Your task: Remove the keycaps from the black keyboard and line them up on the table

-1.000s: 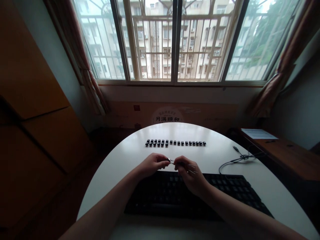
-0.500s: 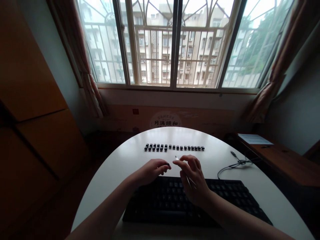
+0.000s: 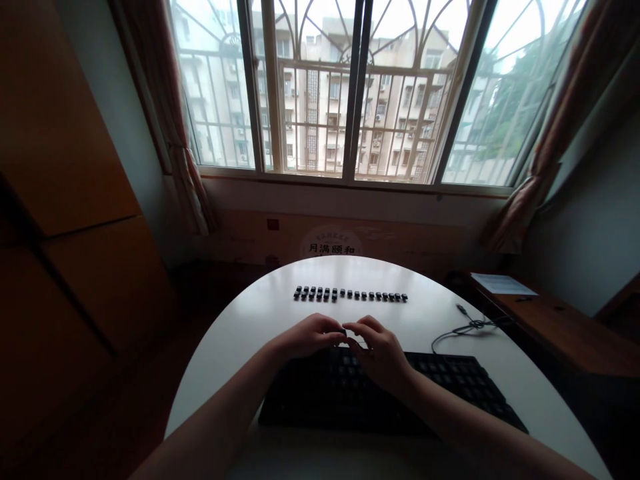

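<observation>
Black keycap (image 3: 343,331) shows as a small dark piece at the fingertips of my left hand (image 3: 316,335), which is pinched closed on it. My right hand (image 3: 379,349) meets it from the right, its thumb and index fingertips at the keycap. A thin white stick-like tool (image 3: 362,343) shows as a pale line between the right fingers; most of it is hidden. Beneath both hands lies a black keyboard (image 3: 345,410), partly covered by my forearms. Beyond them, several loose black keycaps (image 3: 364,295) stand in rows, doubled on the left and single on the right.
The round white table (image 3: 240,333) carries everything. A black cable (image 3: 453,329) with a plug lies coiled at the right, reaching over the table edge. Farther right, a brown wooden surface (image 3: 555,323) holds a paper sheet (image 3: 503,284). A barred window is ahead.
My right hand has moved left and its fingers have closed in to the keycap in my left hand. The tool's dark tip no longer shows. The view has shifted slightly.
</observation>
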The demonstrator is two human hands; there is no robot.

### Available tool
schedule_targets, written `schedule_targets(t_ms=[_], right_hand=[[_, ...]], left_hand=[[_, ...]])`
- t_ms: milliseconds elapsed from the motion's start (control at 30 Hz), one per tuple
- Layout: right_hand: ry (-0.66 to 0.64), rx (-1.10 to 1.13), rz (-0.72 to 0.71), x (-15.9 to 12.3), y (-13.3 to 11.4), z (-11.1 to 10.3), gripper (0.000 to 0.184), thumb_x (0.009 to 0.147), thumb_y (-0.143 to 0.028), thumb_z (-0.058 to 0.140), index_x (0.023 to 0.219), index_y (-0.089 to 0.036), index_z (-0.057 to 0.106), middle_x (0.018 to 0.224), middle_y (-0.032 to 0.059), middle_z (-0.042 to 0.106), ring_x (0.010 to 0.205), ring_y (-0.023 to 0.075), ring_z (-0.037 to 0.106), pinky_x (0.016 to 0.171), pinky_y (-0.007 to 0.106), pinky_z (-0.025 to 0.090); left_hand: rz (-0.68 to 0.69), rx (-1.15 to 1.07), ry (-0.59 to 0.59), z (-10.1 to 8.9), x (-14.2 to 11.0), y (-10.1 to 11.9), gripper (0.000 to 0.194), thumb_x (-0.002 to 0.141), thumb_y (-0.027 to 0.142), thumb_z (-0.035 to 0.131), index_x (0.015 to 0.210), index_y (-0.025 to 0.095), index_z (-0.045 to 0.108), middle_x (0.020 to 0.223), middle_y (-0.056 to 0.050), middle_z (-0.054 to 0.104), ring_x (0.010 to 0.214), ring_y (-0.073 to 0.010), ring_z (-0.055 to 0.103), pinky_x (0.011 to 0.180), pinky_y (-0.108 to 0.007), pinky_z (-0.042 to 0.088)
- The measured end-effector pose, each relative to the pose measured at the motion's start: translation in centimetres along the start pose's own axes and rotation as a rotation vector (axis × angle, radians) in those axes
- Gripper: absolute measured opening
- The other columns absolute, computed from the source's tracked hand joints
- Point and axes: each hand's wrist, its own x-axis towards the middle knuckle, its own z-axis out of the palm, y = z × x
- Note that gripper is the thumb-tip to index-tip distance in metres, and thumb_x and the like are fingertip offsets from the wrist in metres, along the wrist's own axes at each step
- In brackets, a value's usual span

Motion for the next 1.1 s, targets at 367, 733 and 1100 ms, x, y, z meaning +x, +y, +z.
schedule_targets(t_ms=[367, 733, 1100], right_hand=[[-0.203, 0.051, 0.016, 3.0, 0.6, -1.5, 0.018, 0.087, -0.031, 0.065, 0.102, -0.023, 0.074, 0.085, 0.003, 0.068, 0.066, 0.013, 0.06, 0.063, 0.024, 0.048], [-0.344, -0.35, 0.423, 9.6, 7.9, 2.1, 0.019, 0.084, -0.028, 0.065, 0.098, -0.022, 0.075, 0.095, 0.0048, 0.076, 0.085, 0.0204, 0.069, 0.074, 0.027, 0.047], [-0.393, -0.51, 0.425, 10.5, 7.8, 3.1, 0.026, 0.082, -0.03, 0.064, 0.107, -0.029, 0.073, 0.098, 0.0021, 0.075, 0.09, 0.0212, 0.068, 0.071, 0.025, 0.045]], left_hand=[[-0.029, -0.066, 0.023, 0.1, 0.1, -0.5, 0.05, 0.084, 0.057, 0.054, 0.089, 0.01, 0.07, 0.074, -0.004, 0.063, 0.068, -0.0163, 0.056, 0.064, -0.026, 0.043], [-0.326, 0.33, -0.016, -1.2, -0.5, -2.4, 0.057, 0.089, 0.061, 0.038, 0.082, 0.018, 0.074, 0.084, -0.007, 0.072, 0.079, -0.0245, 0.062, 0.07, -0.03, 0.041], [-0.318, 0.317, -0.045, -1.4, -0.7, -2.2, 0.061, 0.083, 0.071, 0.041, 0.077, 0.018, 0.07, 0.078, -0.007, 0.069, 0.068, -0.0223, 0.059, 0.058, -0.029, 0.035]])
